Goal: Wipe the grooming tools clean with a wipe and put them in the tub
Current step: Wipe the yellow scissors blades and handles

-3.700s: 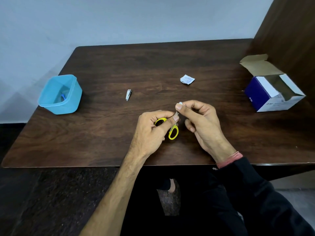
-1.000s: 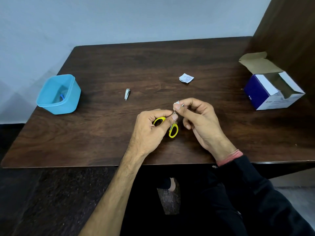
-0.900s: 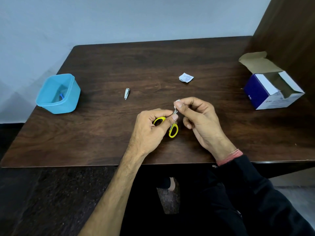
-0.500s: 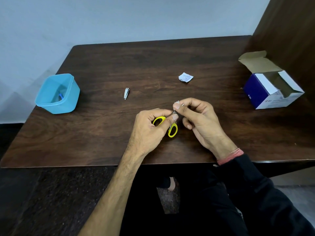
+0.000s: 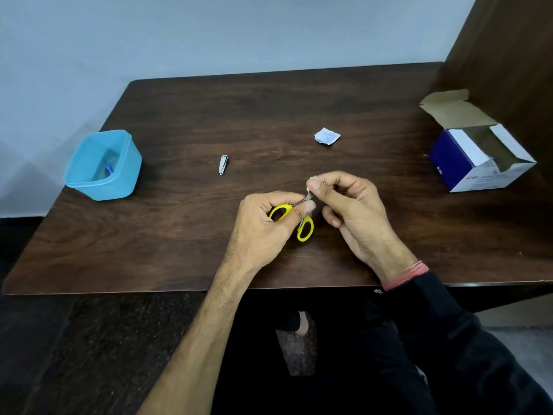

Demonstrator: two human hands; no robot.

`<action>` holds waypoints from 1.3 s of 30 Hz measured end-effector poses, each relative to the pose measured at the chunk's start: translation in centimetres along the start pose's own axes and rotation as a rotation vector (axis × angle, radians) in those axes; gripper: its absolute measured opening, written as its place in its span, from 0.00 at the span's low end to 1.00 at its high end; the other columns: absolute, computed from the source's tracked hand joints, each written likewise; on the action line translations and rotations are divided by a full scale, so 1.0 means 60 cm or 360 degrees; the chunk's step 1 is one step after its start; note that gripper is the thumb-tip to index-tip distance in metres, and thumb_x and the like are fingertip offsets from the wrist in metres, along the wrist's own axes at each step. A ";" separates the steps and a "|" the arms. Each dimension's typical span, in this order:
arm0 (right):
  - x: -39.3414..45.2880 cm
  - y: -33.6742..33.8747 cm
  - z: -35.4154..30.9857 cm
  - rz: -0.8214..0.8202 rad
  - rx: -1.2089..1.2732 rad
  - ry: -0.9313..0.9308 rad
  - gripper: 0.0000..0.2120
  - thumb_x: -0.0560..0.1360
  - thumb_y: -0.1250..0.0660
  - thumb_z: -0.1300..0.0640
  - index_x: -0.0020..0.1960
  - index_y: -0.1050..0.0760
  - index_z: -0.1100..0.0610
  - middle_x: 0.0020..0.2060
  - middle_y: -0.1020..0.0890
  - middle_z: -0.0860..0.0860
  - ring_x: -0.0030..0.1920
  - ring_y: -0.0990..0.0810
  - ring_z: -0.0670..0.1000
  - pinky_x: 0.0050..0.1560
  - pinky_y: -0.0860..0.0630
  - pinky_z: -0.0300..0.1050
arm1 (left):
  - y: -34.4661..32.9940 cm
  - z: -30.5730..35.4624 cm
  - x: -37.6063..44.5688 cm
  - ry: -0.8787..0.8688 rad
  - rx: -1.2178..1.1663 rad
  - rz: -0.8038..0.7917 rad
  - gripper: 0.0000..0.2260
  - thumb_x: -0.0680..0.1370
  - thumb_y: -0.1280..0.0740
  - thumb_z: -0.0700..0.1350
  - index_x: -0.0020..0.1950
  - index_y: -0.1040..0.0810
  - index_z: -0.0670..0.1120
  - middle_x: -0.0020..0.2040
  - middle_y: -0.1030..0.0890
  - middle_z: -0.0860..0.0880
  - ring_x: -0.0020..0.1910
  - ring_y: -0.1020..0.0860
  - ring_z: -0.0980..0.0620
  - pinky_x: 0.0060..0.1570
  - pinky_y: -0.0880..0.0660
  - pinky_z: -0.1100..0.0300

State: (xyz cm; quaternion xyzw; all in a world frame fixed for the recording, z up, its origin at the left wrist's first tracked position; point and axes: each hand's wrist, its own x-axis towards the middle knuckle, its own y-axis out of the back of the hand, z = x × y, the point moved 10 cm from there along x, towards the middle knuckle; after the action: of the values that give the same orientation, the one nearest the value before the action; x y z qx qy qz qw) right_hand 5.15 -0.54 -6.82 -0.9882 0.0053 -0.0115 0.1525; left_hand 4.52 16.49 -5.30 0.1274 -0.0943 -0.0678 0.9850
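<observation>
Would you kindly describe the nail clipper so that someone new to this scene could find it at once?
Start at the light blue plastic tub near the left edge of the dark wooden table. To its right, the small silver metal nail clipper lies alone on bare wood. It is the only loose metal tool; the crumpled white wipe packet further right is paper-like.

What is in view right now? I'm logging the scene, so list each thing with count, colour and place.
table: one, dark brown wood, fills the middle.
tub: one, light blue, table's left edge, something blue inside.
nail clipper: one, silver, lying right of the tub.
wipe packet: one, white, torn, centre-back.
box: one, blue and white, flaps open, right.
scissors: one, yellow handles, held centre-front.
wipe: one, white, pinched at the blades.
left hand: grips the scissors.
right hand: pinches the wipe.
</observation>
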 end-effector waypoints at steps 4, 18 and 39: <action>0.000 -0.002 0.004 -0.0020 -0.0078 0.0003 0.08 0.76 0.21 0.56 0.47 0.15 0.60 0.45 0.23 0.61 0.29 0.37 0.49 0.25 0.41 0.39 | 0.003 -0.003 -0.002 0.0021 -0.0032 0.0011 0.04 0.82 0.21 0.45 0.48 0.08 0.49 0.32 0.18 0.45 0.27 0.31 0.58 0.30 0.33 0.64; -0.001 0.002 0.000 0.0016 -0.0010 -0.0046 0.05 0.79 0.24 0.59 0.45 0.15 0.59 0.41 0.30 0.58 0.26 0.38 0.43 0.26 0.46 0.43 | 0.000 -0.011 -0.002 0.0122 -0.0099 -0.0027 0.04 0.82 0.22 0.46 0.49 0.08 0.49 0.38 0.13 0.41 0.30 0.26 0.50 0.26 0.29 0.59; -0.004 -0.003 -0.006 0.0033 0.0066 -0.0038 0.04 0.76 0.23 0.56 0.45 0.15 0.57 0.36 0.31 0.52 0.25 0.38 0.41 0.24 0.44 0.40 | 0.007 -0.007 -0.002 0.0008 -0.0022 0.0069 0.03 0.82 0.21 0.47 0.51 0.08 0.48 0.38 0.14 0.53 0.31 0.25 0.57 0.30 0.30 0.66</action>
State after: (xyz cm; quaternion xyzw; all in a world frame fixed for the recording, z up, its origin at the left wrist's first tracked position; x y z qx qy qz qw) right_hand 4.88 -0.50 -6.41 -0.9848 0.0136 0.0019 0.1733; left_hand 4.56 16.97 -5.59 0.1186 -0.0940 -0.0468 0.9874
